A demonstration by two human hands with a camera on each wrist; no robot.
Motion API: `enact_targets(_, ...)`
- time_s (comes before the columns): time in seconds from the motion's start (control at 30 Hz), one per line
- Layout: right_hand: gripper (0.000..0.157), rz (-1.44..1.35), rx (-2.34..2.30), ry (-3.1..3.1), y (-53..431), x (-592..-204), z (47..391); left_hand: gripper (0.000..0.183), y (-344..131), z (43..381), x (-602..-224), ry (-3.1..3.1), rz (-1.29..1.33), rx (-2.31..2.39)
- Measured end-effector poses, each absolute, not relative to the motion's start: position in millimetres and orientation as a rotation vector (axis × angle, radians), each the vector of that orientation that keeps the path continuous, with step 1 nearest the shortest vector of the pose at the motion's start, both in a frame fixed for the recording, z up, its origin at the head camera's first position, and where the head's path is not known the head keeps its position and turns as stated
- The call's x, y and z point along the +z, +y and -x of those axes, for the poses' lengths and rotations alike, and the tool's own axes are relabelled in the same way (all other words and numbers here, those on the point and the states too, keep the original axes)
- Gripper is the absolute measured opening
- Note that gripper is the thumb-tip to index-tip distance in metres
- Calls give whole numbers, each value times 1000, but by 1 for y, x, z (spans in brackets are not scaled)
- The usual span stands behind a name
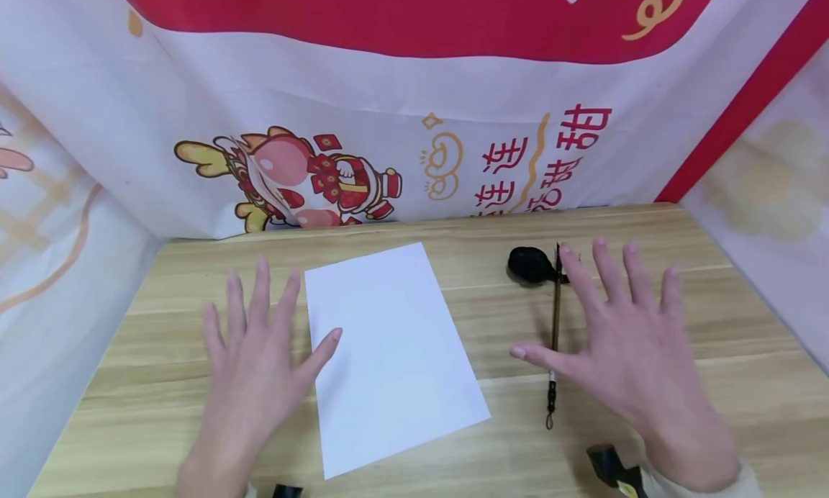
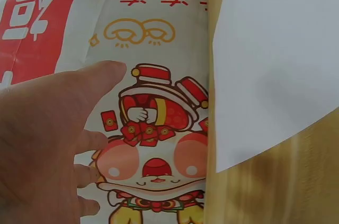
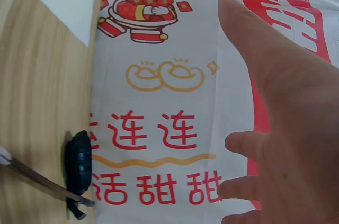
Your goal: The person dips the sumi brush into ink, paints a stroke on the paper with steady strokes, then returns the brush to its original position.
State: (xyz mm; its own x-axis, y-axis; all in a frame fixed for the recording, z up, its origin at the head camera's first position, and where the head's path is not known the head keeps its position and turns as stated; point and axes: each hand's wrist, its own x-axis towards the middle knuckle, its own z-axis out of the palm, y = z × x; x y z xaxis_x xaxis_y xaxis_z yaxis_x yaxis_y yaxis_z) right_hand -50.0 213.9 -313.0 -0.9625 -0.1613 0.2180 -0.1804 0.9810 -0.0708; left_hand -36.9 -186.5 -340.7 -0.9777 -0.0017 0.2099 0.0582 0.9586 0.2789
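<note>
Both hands are held over the table with fingers spread and nothing in them. The left hand [image 1: 249, 368] is beside a sheet of white paper [image 1: 395, 354], its thumb overlapping the paper's left edge in the head view. To the right lies a writing brush [image 1: 555, 318] with a brown handle and a hanging loop, its dark tip toward the back. That tip rests on a small black dish [image 1: 531, 265] with a short handle. My right hand [image 1: 631, 347] is just right of the brush, its thumb crossing over the handle in the head view.
The wooden table [image 1: 162, 412] ends at the back against a hanging white cloth [image 1: 414, 88] printed with red shapes, characters and a cartoon figure. More printed cloth hangs at the left and right sides. A black wrist mount [image 1: 609, 465] shows below the right hand.
</note>
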Motion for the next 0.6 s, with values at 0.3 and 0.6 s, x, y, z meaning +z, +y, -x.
enact_targets(0.3,125,-264,193,-2942,218,-320,47,92,-185,27,-360,-2925,36,-502)
enact_targets(0.6,90,-419,578,-2639,224,-329,48,73,-185,35,-369,-2927,-84,-1065)
